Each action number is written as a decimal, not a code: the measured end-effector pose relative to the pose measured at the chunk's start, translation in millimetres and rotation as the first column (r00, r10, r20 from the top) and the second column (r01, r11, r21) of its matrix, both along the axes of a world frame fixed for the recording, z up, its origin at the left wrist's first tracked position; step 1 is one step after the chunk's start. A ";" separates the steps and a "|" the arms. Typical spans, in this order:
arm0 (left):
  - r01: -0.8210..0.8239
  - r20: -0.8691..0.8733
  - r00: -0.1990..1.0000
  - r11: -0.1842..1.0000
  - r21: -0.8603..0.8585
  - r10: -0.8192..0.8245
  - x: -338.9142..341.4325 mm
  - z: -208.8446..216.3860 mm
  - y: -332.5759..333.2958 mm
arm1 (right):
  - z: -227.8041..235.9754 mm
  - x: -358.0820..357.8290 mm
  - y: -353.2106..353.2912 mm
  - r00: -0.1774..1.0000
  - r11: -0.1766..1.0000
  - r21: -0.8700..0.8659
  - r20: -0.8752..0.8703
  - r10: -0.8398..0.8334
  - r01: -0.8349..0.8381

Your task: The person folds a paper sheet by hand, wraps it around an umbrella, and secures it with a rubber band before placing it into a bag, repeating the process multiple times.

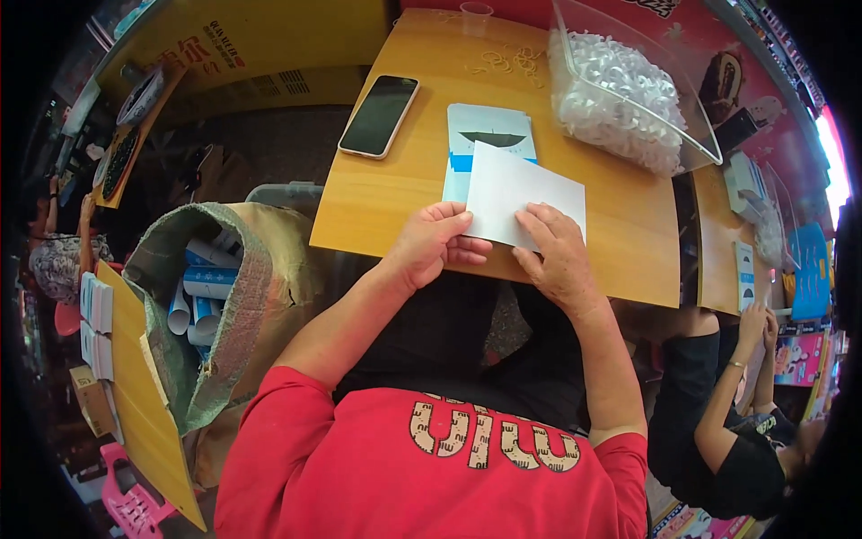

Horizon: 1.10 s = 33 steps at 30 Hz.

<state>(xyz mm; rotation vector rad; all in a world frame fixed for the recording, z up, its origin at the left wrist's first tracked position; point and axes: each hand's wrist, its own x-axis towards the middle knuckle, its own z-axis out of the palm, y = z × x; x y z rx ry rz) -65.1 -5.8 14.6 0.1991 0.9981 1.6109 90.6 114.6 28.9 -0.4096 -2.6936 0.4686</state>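
A blank white card or folded sheet (530, 193) is tilted at the table's near edge. My left hand (435, 241) is closed on its left side, thumb on top and fingers underneath. My right hand (555, 247) grips its near right part, with fingertips over the white face and the thumb by the near edge. Just behind lies a stack of printed cards (489, 135), pale blue and white with a dark umbrella picture, partly covered by the white card.
A phone (379, 117) rests on the wooden table (620, 260). At the back right stands a clear bin (620, 99) of white curled pieces, near scattered rubber bands (516, 65). A woven sack (260, 269) with rolled blue-white sheets is at left. Another person (727, 422) sits at right.
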 end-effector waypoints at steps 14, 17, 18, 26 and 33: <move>0.278 -0.176 0.946 0.960 0.011 -0.272 27.6 -5.3 -5.9 | -0.8 11.0 -21.1 0.991 0.951 -0.308 -0.118 -0.066 0.027; 0.286 -0.212 0.933 0.956 -0.058 -0.292 29.5 -3.4 -4.7 | -0.5 12.5 -19.2 0.991 0.963 -0.269 -0.130 -0.039 0.002; 0.289 -0.214 0.931 0.955 -0.063 -0.296 30.1 -2.2 -5.1 | -1.0 13.2 -18.6 0.990 0.962 -0.273 -0.133 -0.043 0.004; 0.288 -0.359 0.882 0.952 -0.102 -0.305 36.7 -5.2 -7.1 | -0.7 15.1 -16.9 0.994 0.983 -0.175 -0.104 0.031 -0.049; 0.228 -0.712 0.645 0.959 -0.167 -0.277 45.1 -1.1 -7.3 | -0.8 14.9 -19.8 0.998 0.996 -0.084 -0.065 0.018 -0.023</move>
